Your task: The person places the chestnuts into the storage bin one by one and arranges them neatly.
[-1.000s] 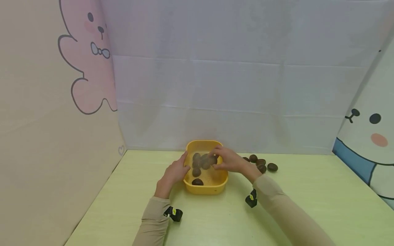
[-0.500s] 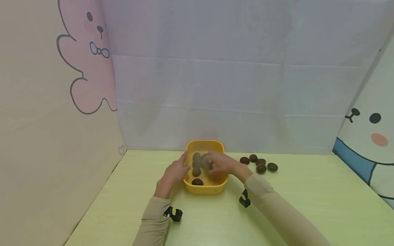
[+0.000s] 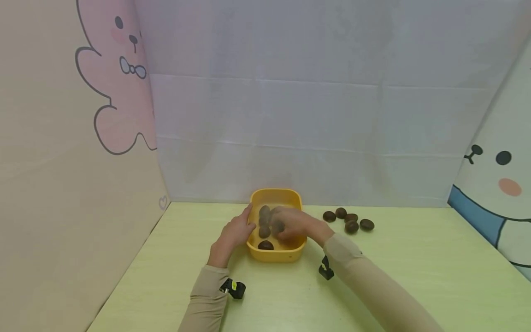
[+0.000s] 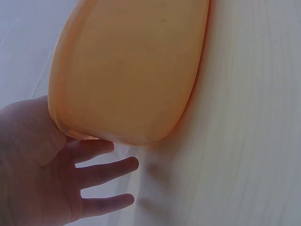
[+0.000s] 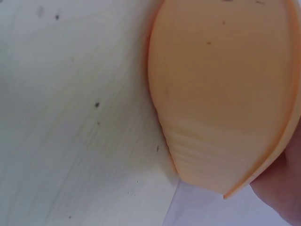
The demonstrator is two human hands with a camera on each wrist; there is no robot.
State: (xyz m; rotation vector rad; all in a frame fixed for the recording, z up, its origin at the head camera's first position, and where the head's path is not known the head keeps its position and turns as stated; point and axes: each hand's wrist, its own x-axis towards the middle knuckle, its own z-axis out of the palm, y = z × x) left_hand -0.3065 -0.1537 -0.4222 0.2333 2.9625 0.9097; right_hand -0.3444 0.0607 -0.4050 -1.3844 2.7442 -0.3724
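A yellow plastic bin (image 3: 277, 256) stands at the back of the table, with several dark brown, rounded, egg-like pieces (image 3: 264, 232) inside. My left hand (image 3: 233, 234) holds the bin's left rim, thumb over the edge; in the left wrist view its other fingers extend along the outside. Reaching over the right rim, my right hand (image 3: 295, 224) is down among the pieces. Its fingers and thumb curl round one dark brown piece (image 3: 279, 226), partly hidden by the hand. In the right wrist view, the bin's outer wall (image 5: 221, 84) hides most of that hand.
Several similar brown pieces (image 3: 351, 227) lie loosely on the pale yellow-green table (image 3: 373, 276), right of the bin. A white cloth wall (image 3: 323, 138) rises close behind the bin. Cartoon-printed panels (image 3: 124, 106) flank both sides.
My right hand has shifted left and lower inside the bin, uncovering a loose piece on the table. My left hand keeps its place on the rim.
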